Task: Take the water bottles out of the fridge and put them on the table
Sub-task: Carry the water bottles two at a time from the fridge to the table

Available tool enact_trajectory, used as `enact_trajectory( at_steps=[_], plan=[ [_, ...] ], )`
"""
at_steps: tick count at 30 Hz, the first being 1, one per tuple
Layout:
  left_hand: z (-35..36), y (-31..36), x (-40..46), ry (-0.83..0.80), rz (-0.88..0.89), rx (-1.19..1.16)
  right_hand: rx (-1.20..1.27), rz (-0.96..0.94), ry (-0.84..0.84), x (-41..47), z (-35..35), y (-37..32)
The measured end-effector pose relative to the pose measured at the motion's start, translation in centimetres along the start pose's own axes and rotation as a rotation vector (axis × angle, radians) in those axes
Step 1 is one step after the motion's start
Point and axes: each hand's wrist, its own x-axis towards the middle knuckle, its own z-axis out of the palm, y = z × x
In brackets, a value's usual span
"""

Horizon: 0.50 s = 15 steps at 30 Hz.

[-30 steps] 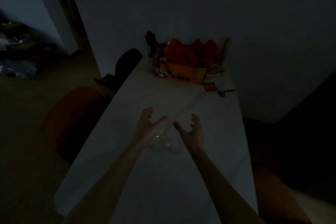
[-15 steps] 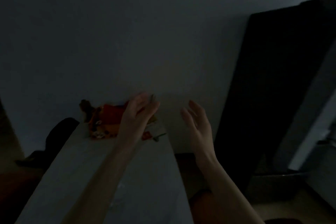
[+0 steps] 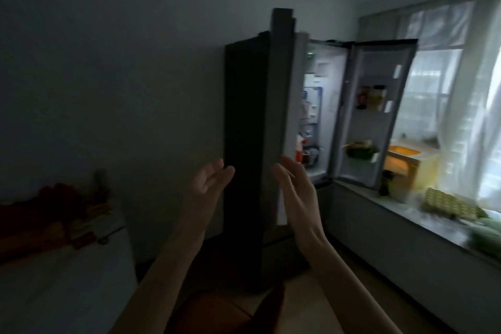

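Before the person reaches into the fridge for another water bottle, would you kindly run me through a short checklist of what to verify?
1. Left hand free: ok, fingers relaxed, holding nothing.
2. Right hand free: ok, open, no grip on anything.
3. Fridge open: ok, the right door is swung wide and the interior is lit.
4. Water bottle located inside: cannot tell, the shelf contents are too small and blurred.
5. Hands within reach of the shelves: not ok, both are raised well short of the opening.
6. Table has bare surface for a bottle: ok, at lower left.
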Motion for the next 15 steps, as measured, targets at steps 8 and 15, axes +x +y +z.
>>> enact_trajectory(
  at_steps=[8, 15],
  plan=[
    [18.7, -2.2, 1.7, -0.189, -0.001, -0.063, -0.046, -0.003, 0.172, 2.3, -18.3, 1.4],
    [31.1, -6.0, 6.3, -0.235, 0.043, -0.086, -0.087, -0.021, 0.250, 7.4, -28.5, 5.4]
  ],
)
